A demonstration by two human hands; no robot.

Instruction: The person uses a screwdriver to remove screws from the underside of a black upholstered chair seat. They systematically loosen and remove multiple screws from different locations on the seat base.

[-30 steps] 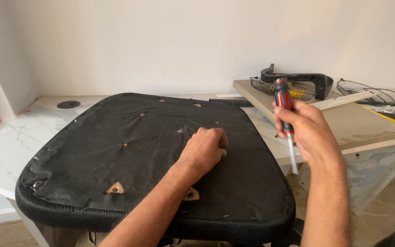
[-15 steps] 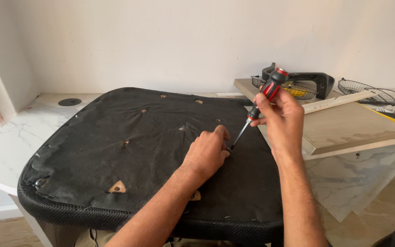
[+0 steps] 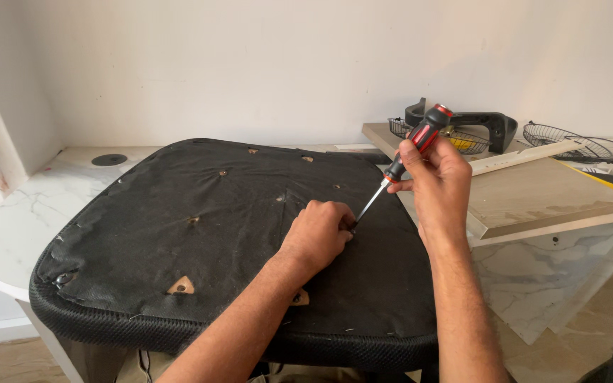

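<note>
Our right hand (image 3: 438,181), gripping the screwdriver (image 3: 409,157), has brought its tip down beside our curled left hand (image 3: 317,234) on the upturned seat (image 3: 200,234).

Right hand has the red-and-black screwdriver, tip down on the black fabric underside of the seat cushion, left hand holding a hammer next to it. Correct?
Not quite. The left hand holds no hammer; it rests curled on the black fabric underside of the seat cushion, beside the tip. The rest stands: the right hand grips the red-and-black screwdriver, tip down on the fabric. The head view shows it.

Soft, even daylight filled the scene, brightest toward nine o'clock. Shadows stayed faint. Focus was sharp, without glare.
</note>
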